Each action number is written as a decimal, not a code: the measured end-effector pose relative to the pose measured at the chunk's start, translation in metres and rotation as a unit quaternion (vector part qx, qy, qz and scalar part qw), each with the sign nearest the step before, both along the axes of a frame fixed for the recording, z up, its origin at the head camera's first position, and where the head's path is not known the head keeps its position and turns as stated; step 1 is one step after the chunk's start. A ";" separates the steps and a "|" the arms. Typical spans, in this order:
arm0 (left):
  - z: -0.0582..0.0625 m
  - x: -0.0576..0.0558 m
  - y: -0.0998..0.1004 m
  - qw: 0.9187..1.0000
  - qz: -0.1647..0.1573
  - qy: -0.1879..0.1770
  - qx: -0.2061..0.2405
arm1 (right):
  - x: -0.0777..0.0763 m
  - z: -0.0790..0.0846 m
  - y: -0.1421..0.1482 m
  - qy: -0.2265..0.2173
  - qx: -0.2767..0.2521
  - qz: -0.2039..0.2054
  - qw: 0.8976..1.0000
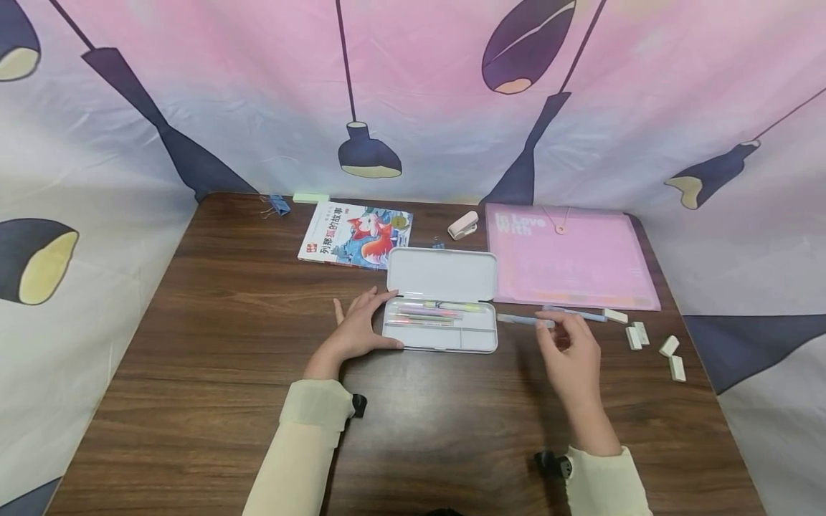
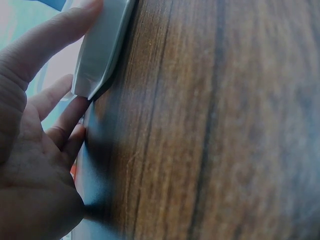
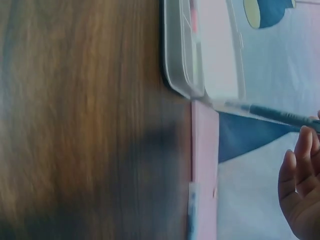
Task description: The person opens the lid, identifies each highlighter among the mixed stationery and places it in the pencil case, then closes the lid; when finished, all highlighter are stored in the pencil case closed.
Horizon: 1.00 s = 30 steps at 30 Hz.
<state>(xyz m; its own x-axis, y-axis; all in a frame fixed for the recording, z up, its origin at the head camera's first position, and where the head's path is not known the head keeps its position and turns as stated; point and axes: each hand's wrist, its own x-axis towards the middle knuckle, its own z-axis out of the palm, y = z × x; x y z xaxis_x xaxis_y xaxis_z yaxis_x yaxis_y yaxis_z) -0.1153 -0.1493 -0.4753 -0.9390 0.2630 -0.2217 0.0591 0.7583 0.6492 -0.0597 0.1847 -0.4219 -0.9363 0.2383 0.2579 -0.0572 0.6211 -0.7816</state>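
Note:
A white pencil case (image 1: 478, 340) lies with its lid (image 1: 442, 274) raised. Several pens and highlighters (image 1: 426, 312) fill its left and far part, and a divider splits the near part. My left hand (image 1: 356, 331) spans the case's left end, thumb at the near corner and forefinger at the far one; the left wrist view shows its fingers (image 2: 67, 120) against the case edge. Off the case's right end, my right hand (image 1: 573, 355) pinches a blue pen (image 1: 516, 319) above the table, its tip pointing left at the case. Another blue pen (image 1: 589, 314) lies behind that hand.
Right of the pens lie several white erasers (image 1: 634, 338). A pink folder (image 1: 574, 258) occupies the back right. Behind the case are a picture book (image 1: 361, 235), a pale stapler (image 1: 463, 226), a blue binder clip (image 1: 279, 206) and a green strip (image 1: 311, 198).

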 end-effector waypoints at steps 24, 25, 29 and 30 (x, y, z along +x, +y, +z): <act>0.001 -0.001 0.000 1.000 0.000 -0.009 -0.010 | -0.012 -0.017 -0.077 -0.077 0.021 0.136 0.988; 0.001 -0.001 0.000 1.000 0.000 -0.010 -0.010 | -0.012 -0.018 -0.079 -0.084 0.023 0.136 0.987; 0.001 -0.001 0.000 1.000 0.002 -0.014 -0.011 | -0.014 -0.021 -0.085 -0.108 0.031 0.139 0.984; 0.001 -0.001 0.001 1.000 0.002 -0.014 -0.011 | -0.014 -0.022 -0.086 -0.113 0.031 0.138 0.983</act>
<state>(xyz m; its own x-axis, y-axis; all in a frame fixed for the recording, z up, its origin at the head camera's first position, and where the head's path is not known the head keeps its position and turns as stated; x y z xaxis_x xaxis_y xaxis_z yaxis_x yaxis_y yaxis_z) -0.1163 -0.1486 -0.4743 -0.9332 0.2549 -0.2533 0.0388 0.7722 0.6342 -0.0739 0.0992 -0.4438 -0.9982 -0.0429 0.0417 -0.0596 0.6529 -0.7551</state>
